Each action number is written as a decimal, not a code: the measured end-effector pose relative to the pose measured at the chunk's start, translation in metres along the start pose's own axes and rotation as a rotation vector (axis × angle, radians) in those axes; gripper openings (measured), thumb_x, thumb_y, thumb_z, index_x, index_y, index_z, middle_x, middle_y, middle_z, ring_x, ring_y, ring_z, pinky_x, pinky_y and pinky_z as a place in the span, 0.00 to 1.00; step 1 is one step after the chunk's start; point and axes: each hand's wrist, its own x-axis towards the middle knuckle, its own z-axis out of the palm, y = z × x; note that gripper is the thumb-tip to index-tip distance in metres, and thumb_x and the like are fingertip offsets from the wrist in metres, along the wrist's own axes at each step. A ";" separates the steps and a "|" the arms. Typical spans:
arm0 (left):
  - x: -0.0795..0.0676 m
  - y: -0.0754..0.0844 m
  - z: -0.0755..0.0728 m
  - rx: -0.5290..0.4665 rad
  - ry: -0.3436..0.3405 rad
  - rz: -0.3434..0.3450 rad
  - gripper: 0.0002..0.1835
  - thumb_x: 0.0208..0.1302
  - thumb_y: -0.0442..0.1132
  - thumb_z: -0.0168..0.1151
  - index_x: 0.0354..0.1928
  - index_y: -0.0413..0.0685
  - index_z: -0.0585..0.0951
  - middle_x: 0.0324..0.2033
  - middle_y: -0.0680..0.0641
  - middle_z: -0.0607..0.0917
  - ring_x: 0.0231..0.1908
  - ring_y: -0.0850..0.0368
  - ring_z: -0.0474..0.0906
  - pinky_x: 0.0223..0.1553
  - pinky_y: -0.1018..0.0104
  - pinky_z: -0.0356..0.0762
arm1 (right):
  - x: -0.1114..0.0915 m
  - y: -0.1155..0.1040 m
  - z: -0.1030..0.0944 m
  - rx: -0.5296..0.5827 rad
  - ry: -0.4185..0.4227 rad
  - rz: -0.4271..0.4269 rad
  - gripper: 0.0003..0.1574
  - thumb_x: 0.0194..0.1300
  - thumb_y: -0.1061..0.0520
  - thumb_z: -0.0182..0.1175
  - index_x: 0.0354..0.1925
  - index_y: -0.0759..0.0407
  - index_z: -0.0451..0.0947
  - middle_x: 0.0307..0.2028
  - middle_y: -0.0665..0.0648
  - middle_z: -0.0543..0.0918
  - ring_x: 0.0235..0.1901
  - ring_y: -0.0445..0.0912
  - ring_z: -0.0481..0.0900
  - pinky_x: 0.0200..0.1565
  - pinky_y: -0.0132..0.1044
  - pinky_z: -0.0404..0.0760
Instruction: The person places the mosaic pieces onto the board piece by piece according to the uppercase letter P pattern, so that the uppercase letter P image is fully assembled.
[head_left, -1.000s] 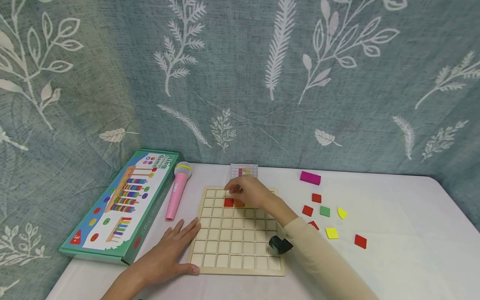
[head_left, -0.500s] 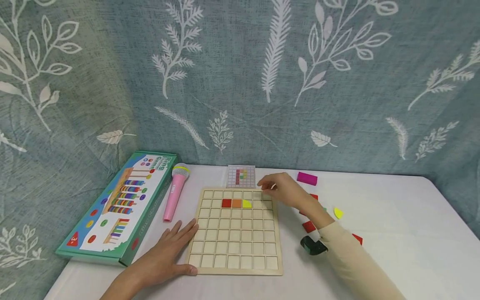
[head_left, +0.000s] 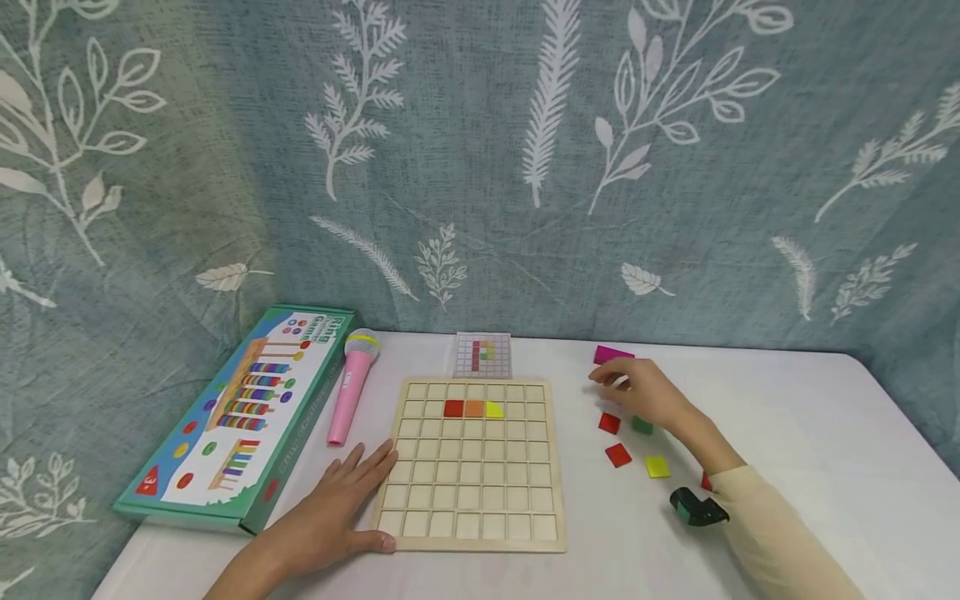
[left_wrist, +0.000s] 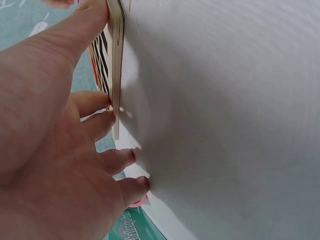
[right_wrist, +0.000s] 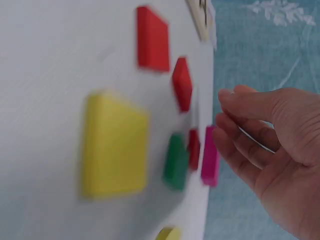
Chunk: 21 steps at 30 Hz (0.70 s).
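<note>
Drew the right hand (head_left: 648, 392) off to the right over the last second, from above the wooden grid board (head_left: 480, 545) to just over the loose pieces (head_left: 618, 455) on the worktop (head_left: 600, 517). Now hovers it near the magenta block (head_left: 613, 355), fingers loosely bent, thumb close to the fingertips, with nothing to be seen between them in the right wrist view; cannot tell contact with the block. Leaves fully uncovered on the board, side by side in the second row from the far edge, a red tile (head_left: 453, 408), an orange tile (head_left: 475, 408) and a yellow quarter-round (head_left: 494, 409). Uncovers as well the printed card (head_left: 482, 356) at the far edge of the board. Keeps the left hand (head_left: 337, 508) at the board's left edge, fingers spread and thumb by the near left corner, much as a second ago, probably to steady it. Suggests a placement finished and a reach back to the supply, with a green tile (head_left: 642, 425), a yellow square (head_left: 657, 467) and several red ones to hand. Seems, going by the fuller coloured pattern on the card, only partly built so far, with most cells bare.
</note>
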 end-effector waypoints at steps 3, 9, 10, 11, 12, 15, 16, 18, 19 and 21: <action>0.001 0.000 0.000 0.003 0.000 -0.007 0.56 0.48 0.63 0.71 0.73 0.39 0.60 0.75 0.41 0.56 0.73 0.30 0.43 0.69 0.32 0.42 | -0.008 0.010 -0.003 -0.015 -0.001 0.052 0.14 0.61 0.69 0.65 0.47 0.68 0.82 0.43 0.61 0.85 0.43 0.54 0.81 0.48 0.49 0.83; 0.000 0.000 0.000 0.032 0.001 0.011 0.56 0.48 0.62 0.70 0.73 0.38 0.60 0.74 0.40 0.57 0.72 0.28 0.44 0.68 0.31 0.44 | -0.015 0.020 -0.007 -0.023 0.001 0.093 0.16 0.61 0.68 0.65 0.49 0.68 0.82 0.43 0.61 0.85 0.43 0.54 0.80 0.49 0.51 0.82; 0.000 0.000 0.000 0.039 0.001 0.013 0.56 0.48 0.62 0.70 0.73 0.38 0.60 0.74 0.40 0.57 0.72 0.28 0.45 0.68 0.31 0.44 | -0.016 0.020 -0.007 -0.026 -0.001 0.093 0.16 0.61 0.68 0.65 0.49 0.68 0.82 0.43 0.61 0.85 0.43 0.54 0.80 0.49 0.51 0.82; -0.001 0.000 0.000 0.044 0.001 0.016 0.56 0.48 0.62 0.70 0.73 0.38 0.60 0.74 0.40 0.57 0.71 0.27 0.45 0.67 0.30 0.44 | -0.016 0.020 -0.007 -0.030 -0.002 0.095 0.15 0.61 0.68 0.65 0.49 0.68 0.82 0.43 0.61 0.85 0.44 0.54 0.80 0.49 0.51 0.82; -0.001 0.000 0.000 0.041 -0.001 0.013 0.56 0.48 0.62 0.70 0.73 0.38 0.60 0.74 0.40 0.57 0.72 0.28 0.45 0.67 0.30 0.44 | -0.016 0.020 -0.007 -0.032 -0.003 0.097 0.15 0.61 0.68 0.65 0.48 0.68 0.82 0.43 0.61 0.85 0.44 0.54 0.80 0.49 0.51 0.82; 0.000 0.001 -0.001 0.040 -0.003 0.013 0.56 0.48 0.62 0.70 0.73 0.38 0.60 0.74 0.40 0.57 0.72 0.27 0.45 0.67 0.30 0.44 | -0.015 0.018 -0.008 -0.038 -0.005 0.100 0.15 0.61 0.68 0.65 0.48 0.68 0.82 0.42 0.61 0.85 0.44 0.55 0.81 0.49 0.51 0.82; 0.000 0.001 -0.001 0.033 -0.005 0.009 0.56 0.48 0.62 0.71 0.73 0.38 0.60 0.74 0.40 0.56 0.72 0.28 0.44 0.67 0.30 0.44 | -0.015 0.018 -0.009 -0.039 -0.005 0.100 0.15 0.60 0.69 0.65 0.47 0.69 0.82 0.42 0.62 0.85 0.44 0.55 0.81 0.49 0.51 0.83; 0.001 0.001 -0.001 0.021 -0.010 0.004 0.56 0.48 0.62 0.71 0.73 0.38 0.60 0.75 0.40 0.56 0.72 0.28 0.44 0.68 0.31 0.43 | -0.014 0.017 -0.010 -0.044 -0.008 0.105 0.15 0.60 0.69 0.65 0.47 0.69 0.82 0.42 0.62 0.85 0.43 0.55 0.81 0.48 0.51 0.83; 0.001 0.002 -0.001 0.024 -0.008 0.008 0.56 0.49 0.62 0.71 0.73 0.38 0.60 0.75 0.40 0.56 0.72 0.28 0.44 0.68 0.31 0.43 | -0.014 0.017 -0.011 -0.049 -0.012 0.109 0.15 0.60 0.69 0.65 0.47 0.69 0.82 0.41 0.61 0.85 0.43 0.55 0.81 0.48 0.50 0.83; 0.001 0.002 0.000 0.019 -0.009 0.007 0.56 0.49 0.62 0.71 0.73 0.38 0.60 0.75 0.40 0.56 0.72 0.28 0.44 0.68 0.31 0.43 | -0.012 0.016 -0.012 -0.060 -0.025 0.119 0.15 0.59 0.69 0.66 0.47 0.69 0.82 0.40 0.61 0.85 0.41 0.53 0.80 0.47 0.49 0.83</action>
